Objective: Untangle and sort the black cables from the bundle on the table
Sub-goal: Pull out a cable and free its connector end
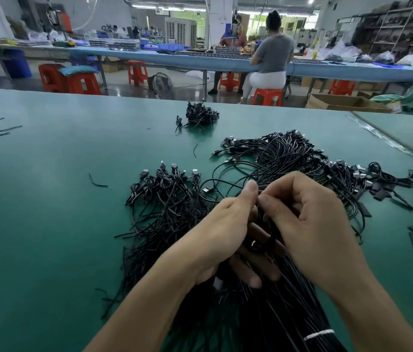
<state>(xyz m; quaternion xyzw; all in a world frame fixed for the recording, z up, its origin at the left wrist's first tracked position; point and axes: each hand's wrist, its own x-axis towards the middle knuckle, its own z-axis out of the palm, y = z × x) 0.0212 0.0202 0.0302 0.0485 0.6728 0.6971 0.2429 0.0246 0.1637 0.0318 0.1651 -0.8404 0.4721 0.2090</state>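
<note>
**2 hands meet, thumbs nearly tip to tip**

Both bare forearms reach in from below and converge at the middle. The left hand (225, 224) lies palm inward, thumb raised, its fingers curled underneath around a sheaf of black cables (272, 240). The right hand (309, 219) arches over from the other side, knuckles up, fingers bent, its grip pinching the same strands beside the left thumb.

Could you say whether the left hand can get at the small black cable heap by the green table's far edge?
Probably not yet: the left hand grips the near black cable bundle, and the small black heap lies far beyond, unobstructed.
</note>
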